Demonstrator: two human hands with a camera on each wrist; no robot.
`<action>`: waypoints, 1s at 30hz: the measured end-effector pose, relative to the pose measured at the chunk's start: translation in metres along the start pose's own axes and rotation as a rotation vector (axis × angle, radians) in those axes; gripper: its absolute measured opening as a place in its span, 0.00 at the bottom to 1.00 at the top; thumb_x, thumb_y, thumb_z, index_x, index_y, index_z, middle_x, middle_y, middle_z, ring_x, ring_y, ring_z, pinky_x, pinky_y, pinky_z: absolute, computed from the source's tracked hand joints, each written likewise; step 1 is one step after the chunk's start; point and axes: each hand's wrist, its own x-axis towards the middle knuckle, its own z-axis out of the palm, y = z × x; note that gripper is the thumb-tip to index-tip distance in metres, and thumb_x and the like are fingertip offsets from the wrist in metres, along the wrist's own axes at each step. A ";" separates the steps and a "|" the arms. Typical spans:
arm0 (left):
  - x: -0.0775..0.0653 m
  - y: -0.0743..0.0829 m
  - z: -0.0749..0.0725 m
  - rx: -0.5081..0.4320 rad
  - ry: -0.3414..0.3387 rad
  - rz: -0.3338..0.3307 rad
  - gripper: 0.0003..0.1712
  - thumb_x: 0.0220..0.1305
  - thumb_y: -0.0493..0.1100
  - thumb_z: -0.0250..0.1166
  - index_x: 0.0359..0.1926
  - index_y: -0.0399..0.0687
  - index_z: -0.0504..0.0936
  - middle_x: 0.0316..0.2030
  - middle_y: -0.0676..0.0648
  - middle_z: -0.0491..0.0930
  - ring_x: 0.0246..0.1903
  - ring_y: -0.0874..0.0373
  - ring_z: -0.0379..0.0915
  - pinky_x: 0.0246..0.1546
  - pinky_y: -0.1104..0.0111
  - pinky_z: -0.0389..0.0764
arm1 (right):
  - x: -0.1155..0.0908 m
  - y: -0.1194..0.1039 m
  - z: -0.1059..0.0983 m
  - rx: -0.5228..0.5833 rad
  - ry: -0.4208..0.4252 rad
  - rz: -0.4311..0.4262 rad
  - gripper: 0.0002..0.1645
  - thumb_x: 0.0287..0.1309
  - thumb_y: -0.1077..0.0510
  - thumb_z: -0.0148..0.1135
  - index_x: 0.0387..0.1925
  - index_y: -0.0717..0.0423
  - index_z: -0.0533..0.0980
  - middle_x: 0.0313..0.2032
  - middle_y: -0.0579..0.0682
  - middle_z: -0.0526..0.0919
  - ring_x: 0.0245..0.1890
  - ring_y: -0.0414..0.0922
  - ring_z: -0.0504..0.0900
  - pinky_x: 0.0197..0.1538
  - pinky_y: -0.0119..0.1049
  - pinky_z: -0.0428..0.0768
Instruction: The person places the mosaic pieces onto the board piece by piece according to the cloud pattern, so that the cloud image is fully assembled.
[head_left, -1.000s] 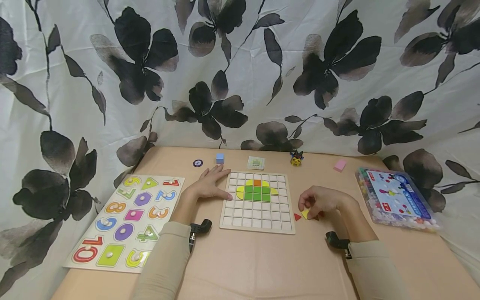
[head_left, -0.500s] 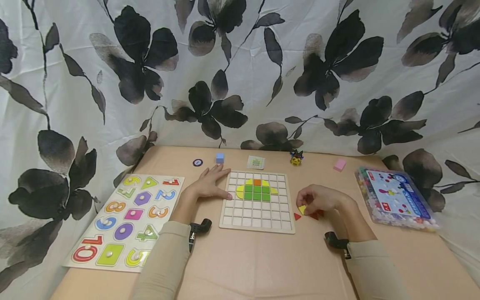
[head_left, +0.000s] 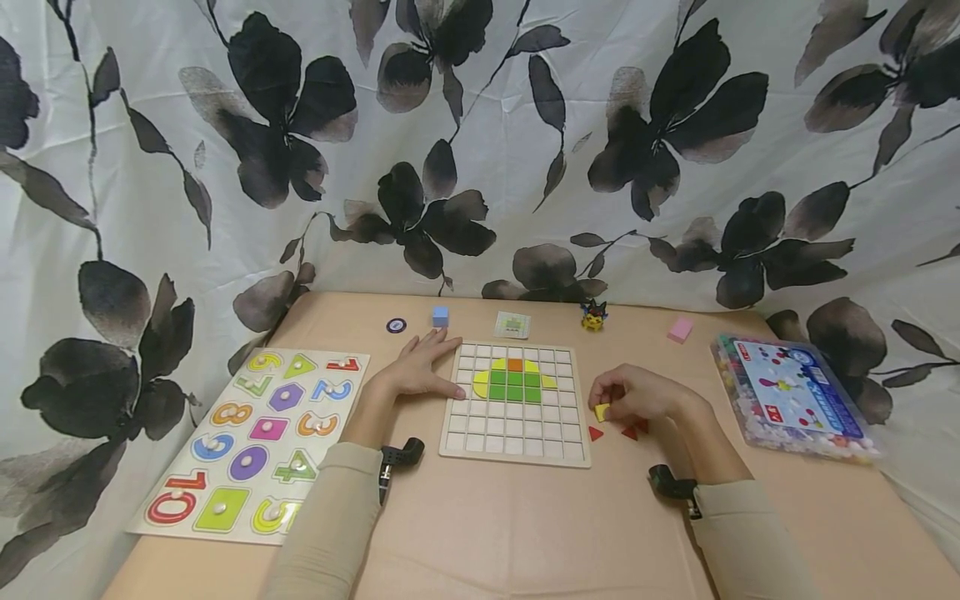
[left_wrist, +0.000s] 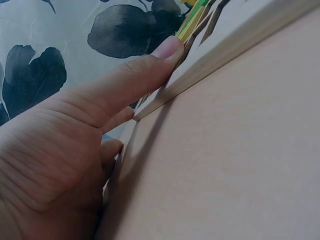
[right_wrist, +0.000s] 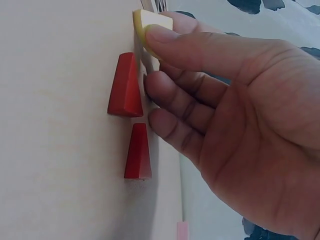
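My left hand (head_left: 417,370) rests at the left edge of a white grid board (head_left: 513,435), fingers spread. In the left wrist view its thumb (left_wrist: 145,67) presses on the board's rim. Green, yellow and orange pieces fill several squares in the board's upper half. Just right of the board, my right hand (head_left: 643,395) pinches a small yellow block (right_wrist: 156,21) between thumb and forefinger, slightly above the table. One red triangular block (head_left: 595,433) lies by the board's edge. Two red wedge-shaped blocks (right_wrist: 126,87) lie beneath the right hand's curled fingers.
A number puzzle board (head_left: 247,429) lies at left. Along the back are a black disc (head_left: 396,326), blue cube (head_left: 440,317), patterned card (head_left: 512,326), small yellow-black figure (head_left: 593,316) and pink block (head_left: 680,331). A clear box of beads (head_left: 795,400) stands at right.
My right hand has lifted the yellow block and shifted slightly left toward the board, uncovering red blocks beneath it. The left hand has stayed in place.
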 end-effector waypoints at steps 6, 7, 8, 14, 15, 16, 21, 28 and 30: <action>0.001 -0.002 0.001 0.004 0.004 0.002 0.66 0.46 0.71 0.78 0.81 0.55 0.60 0.84 0.41 0.43 0.84 0.45 0.33 0.83 0.46 0.31 | 0.000 -0.002 0.000 -0.014 0.041 -0.008 0.07 0.64 0.68 0.67 0.42 0.58 0.84 0.40 0.56 0.83 0.41 0.50 0.75 0.36 0.31 0.76; 0.001 -0.002 0.001 0.003 0.004 0.004 0.66 0.46 0.71 0.78 0.81 0.55 0.60 0.84 0.41 0.43 0.84 0.45 0.33 0.83 0.46 0.31 | 0.000 -0.003 0.000 -0.013 0.047 -0.002 0.07 0.64 0.68 0.67 0.42 0.58 0.84 0.40 0.56 0.83 0.41 0.50 0.75 0.37 0.31 0.75; 0.001 -0.002 0.001 0.001 0.004 0.004 0.66 0.46 0.71 0.78 0.81 0.55 0.60 0.84 0.41 0.43 0.84 0.45 0.33 0.83 0.46 0.31 | 0.000 -0.004 0.000 -0.013 0.052 0.005 0.07 0.64 0.68 0.67 0.42 0.58 0.84 0.40 0.56 0.83 0.41 0.51 0.75 0.37 0.32 0.75; 0.000 0.000 -0.001 -0.008 0.004 0.005 0.65 0.46 0.70 0.78 0.81 0.55 0.60 0.84 0.41 0.44 0.84 0.45 0.34 0.83 0.45 0.31 | 0.003 -0.002 0.001 -0.034 0.086 -0.008 0.05 0.64 0.66 0.69 0.40 0.56 0.85 0.37 0.52 0.84 0.40 0.49 0.76 0.38 0.31 0.76; 0.000 0.000 -0.001 -0.009 0.003 0.004 0.65 0.46 0.70 0.78 0.81 0.55 0.60 0.84 0.41 0.44 0.84 0.45 0.34 0.83 0.45 0.31 | 0.004 -0.002 0.001 -0.046 0.103 -0.016 0.05 0.64 0.65 0.69 0.40 0.54 0.85 0.37 0.51 0.85 0.41 0.49 0.76 0.40 0.31 0.77; 0.000 0.000 -0.001 -0.008 0.002 0.003 0.65 0.46 0.70 0.78 0.81 0.55 0.60 0.84 0.41 0.44 0.84 0.45 0.34 0.83 0.45 0.31 | 0.005 -0.002 0.001 -0.055 0.122 -0.026 0.04 0.64 0.64 0.70 0.40 0.54 0.85 0.38 0.50 0.86 0.42 0.49 0.76 0.41 0.32 0.78; -0.001 0.002 -0.001 -0.008 -0.001 -0.001 0.65 0.46 0.70 0.78 0.81 0.55 0.60 0.84 0.41 0.43 0.84 0.45 0.33 0.83 0.46 0.31 | 0.009 -0.005 0.004 -0.068 0.252 -0.039 0.07 0.65 0.63 0.69 0.43 0.52 0.87 0.39 0.48 0.86 0.45 0.50 0.76 0.45 0.34 0.79; -0.003 0.004 -0.002 -0.008 0.000 -0.004 0.65 0.46 0.69 0.78 0.81 0.54 0.61 0.84 0.40 0.44 0.84 0.44 0.33 0.83 0.46 0.31 | 0.017 -0.017 0.011 -0.078 0.377 -0.072 0.11 0.65 0.62 0.70 0.47 0.54 0.88 0.43 0.47 0.89 0.46 0.49 0.79 0.48 0.31 0.80; -0.003 0.004 -0.003 -0.006 0.000 -0.004 0.65 0.47 0.69 0.78 0.81 0.54 0.61 0.84 0.40 0.44 0.84 0.44 0.33 0.83 0.45 0.31 | 0.019 -0.020 0.014 -0.075 0.393 -0.068 0.11 0.64 0.62 0.71 0.48 0.53 0.89 0.43 0.47 0.89 0.46 0.49 0.79 0.50 0.31 0.81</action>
